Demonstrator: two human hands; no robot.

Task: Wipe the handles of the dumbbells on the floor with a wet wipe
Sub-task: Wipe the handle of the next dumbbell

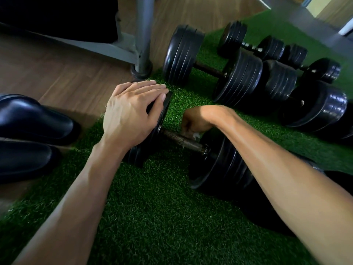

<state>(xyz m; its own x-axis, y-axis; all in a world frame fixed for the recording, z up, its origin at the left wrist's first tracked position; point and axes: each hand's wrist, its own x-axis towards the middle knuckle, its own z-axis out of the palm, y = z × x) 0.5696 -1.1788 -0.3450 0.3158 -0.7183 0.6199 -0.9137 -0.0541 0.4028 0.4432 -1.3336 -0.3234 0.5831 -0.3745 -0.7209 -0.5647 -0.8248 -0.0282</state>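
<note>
A black dumbbell lies on the green turf in front of me, its dark metal handle (181,139) running between two stacks of plates. My left hand (131,113) rests flat, fingers straight, on top of the left plate stack (164,108). My right hand (196,119) is curled round the handle near the right plate stack (215,159), and a bit of white wet wipe (195,135) shows under its fingers. Most of the wipe is hidden by the hand.
Several more black dumbbells (212,69) lie on the turf behind and to the right. A grey metal rack post (143,35) stands on the wooden floor just beyond my left hand. Two black shoes (32,119) sit at the left.
</note>
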